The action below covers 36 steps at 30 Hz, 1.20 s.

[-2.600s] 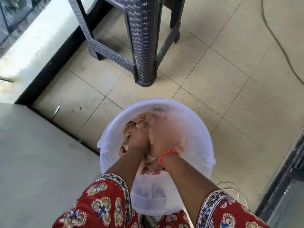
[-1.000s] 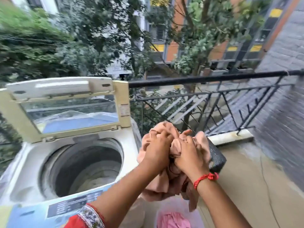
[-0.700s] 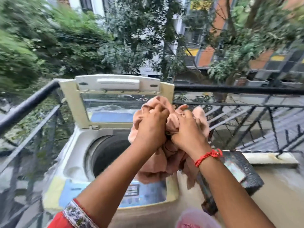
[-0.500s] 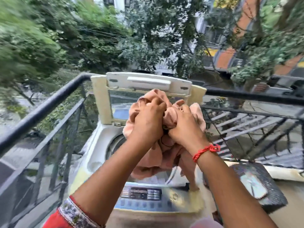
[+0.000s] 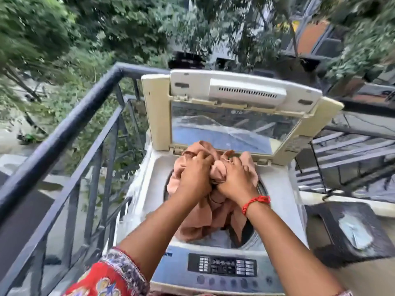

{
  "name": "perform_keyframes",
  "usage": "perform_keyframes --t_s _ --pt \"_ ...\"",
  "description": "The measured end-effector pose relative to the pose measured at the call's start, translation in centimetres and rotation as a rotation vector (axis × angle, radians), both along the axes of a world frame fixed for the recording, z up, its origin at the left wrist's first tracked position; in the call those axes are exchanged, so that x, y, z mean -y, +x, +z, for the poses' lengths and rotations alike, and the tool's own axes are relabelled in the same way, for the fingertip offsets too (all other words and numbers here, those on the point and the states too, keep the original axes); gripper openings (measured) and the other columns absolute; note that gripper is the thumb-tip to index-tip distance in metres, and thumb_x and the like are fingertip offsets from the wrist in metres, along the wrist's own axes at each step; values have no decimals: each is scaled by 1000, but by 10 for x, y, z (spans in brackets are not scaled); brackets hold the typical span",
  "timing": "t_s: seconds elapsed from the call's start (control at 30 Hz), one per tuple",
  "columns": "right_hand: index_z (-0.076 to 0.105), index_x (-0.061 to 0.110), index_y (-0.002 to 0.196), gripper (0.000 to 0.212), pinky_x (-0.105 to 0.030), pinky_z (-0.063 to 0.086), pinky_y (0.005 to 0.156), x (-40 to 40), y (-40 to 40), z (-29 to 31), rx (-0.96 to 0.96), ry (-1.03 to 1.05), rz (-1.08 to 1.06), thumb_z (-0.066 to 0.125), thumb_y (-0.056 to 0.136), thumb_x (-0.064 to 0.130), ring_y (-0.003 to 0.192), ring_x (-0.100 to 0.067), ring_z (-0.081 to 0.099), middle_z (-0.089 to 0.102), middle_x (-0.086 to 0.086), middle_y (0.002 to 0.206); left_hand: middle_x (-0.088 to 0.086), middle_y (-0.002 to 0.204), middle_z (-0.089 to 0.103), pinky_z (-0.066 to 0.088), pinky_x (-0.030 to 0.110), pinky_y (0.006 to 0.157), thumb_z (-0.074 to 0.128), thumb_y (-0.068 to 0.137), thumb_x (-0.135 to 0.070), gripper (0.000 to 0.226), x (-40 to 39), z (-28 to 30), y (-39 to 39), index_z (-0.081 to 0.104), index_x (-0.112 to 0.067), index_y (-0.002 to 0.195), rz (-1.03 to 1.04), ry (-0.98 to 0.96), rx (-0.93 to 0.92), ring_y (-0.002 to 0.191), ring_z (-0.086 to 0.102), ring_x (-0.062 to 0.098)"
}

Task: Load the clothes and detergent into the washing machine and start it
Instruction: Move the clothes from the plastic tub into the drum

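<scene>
A top-loading washing machine [image 5: 277,189] stands in front of me with its lid [image 5: 235,107] raised upright. Both hands hold one bundle of peach-pink clothes [image 5: 201,218] directly over the round drum opening. My left hand [image 5: 195,178] grips the left side of the bundle. My right hand [image 5: 235,182], with a red thread at the wrist, grips the right side. Cloth hangs down from the hands into the opening. The control panel [image 5: 222,267] with its buttons runs along the near edge. No detergent is in view.
A dark metal balcony railing [image 5: 70,129] runs close along the machine's left side and behind it. A dark woven stool [image 5: 352,231] with a pale patch on top stands to the right of the machine. Trees and buildings lie beyond.
Both hands lifted the clothes bundle out of the white bucket on the floor, carried it leftward to the machine, and now hold it lower, over the drum opening.
</scene>
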State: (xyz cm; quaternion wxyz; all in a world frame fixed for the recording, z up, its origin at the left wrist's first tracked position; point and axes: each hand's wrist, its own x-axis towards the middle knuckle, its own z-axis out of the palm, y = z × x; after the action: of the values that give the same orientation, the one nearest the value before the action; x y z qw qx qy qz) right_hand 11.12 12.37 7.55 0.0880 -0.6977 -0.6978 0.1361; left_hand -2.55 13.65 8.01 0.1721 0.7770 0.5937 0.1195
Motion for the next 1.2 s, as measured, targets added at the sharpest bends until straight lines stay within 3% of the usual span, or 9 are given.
perform_keyframes --t_s 0.17,0.33,0.47,0.53,0.67,0.8,0.97,1.2 --pt "37 29 133 66 -41 46 87 1 5 -48 86 -96 1 61 72 37 105 -33 55 52 -8 113 1 130 42 50 58 83 66 65 -31 58 -5 -65 6 50 -26 120 -2 -200 4 118 36 37" --pt "30 27 146 85 -42 44 99 5 13 -94 104 -260 -16 61 69 45 119 -31 48 49 -7 122 5 134 43 46 48 93 73 66 -28 57 -1 -105 5 51 -22 118 -62 -338 -28 117 43 37" --pt "45 24 135 66 -46 38 106 9 21 -117 25 -352 -18 68 75 41 114 -34 49 49 -9 117 14 137 39 45 47 96 67 77 -23 52 -1 -120 12 49 -18 125 -63 -395 -73 119 47 40" --pt "52 22 125 53 -46 44 99 7 26 -121 -12 -341 1 71 76 33 107 -35 52 46 -8 114 11 135 41 47 44 94 65 80 -19 49 -2 -124 18 51 -16 126 -61 -411 -70 117 52 37" --pt "52 21 123 51 -44 47 93 3 36 -120 -56 -289 33 73 77 26 106 -33 48 43 -7 117 7 132 42 48 45 91 65 83 -26 47 2 -126 34 49 -20 127 -49 -446 -95 114 51 35" --pt "52 24 121 47 -45 49 91 16 54 -120 -71 -255 24 72 79 26 108 -31 47 44 -5 118 6 130 39 49 45 86 63 85 -19 48 17 -119 59 46 -18 130 -62 -491 -114 118 46 34" --pt "52 23 122 45 -43 49 90 53 98 -112 -104 -176 -39 66 79 22 110 -31 48 49 -6 120 6 133 40 49 46 85 63 83 -19 57 45 -103 109 41 -20 136 -141 -423 -55 116 48 35" --pt "55 21 121 51 -39 46 94 134 204 -74 -136 49 -280 76 74 19 111 -27 49 51 -5 120 4 141 37 52 46 82 61 81 -13 65 105 -54 217 35 -24 140 -354 -250 18 118 46 34"
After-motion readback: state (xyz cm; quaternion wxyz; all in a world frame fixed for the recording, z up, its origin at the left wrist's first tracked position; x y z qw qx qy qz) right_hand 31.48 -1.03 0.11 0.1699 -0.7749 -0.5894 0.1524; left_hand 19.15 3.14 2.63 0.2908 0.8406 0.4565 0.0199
